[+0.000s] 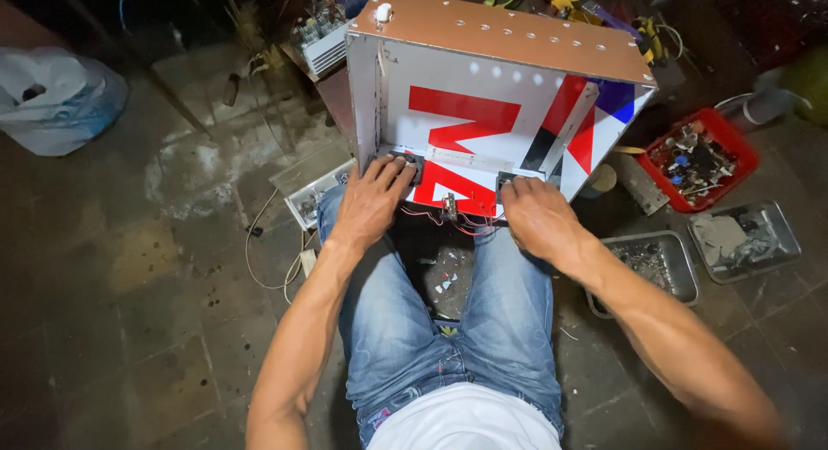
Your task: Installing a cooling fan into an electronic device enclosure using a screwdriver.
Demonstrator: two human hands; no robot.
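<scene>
An open box [483,79] made of white panels with red and blue shapes rests on my knees, its brown top panel dotted with holes. My left hand [373,198] presses on a small black part [409,163] at the box's lower left edge. My right hand [533,213] covers another small black part [505,181] at the lower right edge. Thin red wires [448,215] and a small component hang between the two hands. I sit with blue jeans [405,329] over a dark stone floor.
A red tray [700,161] of small parts stands at the right, with two metal trays [655,264] [746,239] of scrap in front of it. A white bag [56,100] lies at far left. A pale cable [259,251] trails on the floor by my left leg.
</scene>
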